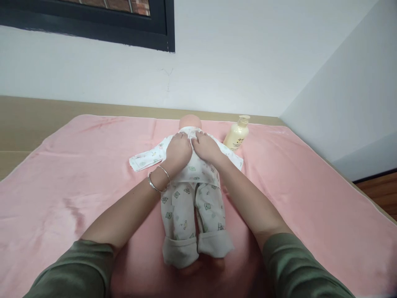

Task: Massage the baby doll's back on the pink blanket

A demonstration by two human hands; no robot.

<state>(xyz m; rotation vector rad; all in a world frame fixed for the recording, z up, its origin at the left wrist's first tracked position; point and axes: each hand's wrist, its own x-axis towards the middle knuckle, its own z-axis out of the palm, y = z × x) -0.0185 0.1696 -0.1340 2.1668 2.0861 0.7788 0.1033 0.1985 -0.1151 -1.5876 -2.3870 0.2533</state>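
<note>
A baby doll [190, 121] lies on a pink blanket [93, 178], its head away from me and its feet toward me. It wears a white printed top [195, 171] with long sleeves spread to both sides, and matching pants [182, 211] with turned-up cuffs. My left hand [179, 151], with silver bangles at the wrist, is closed on the upper part of the top. Beside it my right hand [206, 147] has its fingers bent against the top near the neckline. The fingertips of both hands are partly hidden.
A pale yellow pump bottle [237, 134] stands on the blanket just right of the doll's sleeve. Behind the blanket are a wooden edge [31, 111] and a white wall [223, 62] with a dark window frame [93, 25].
</note>
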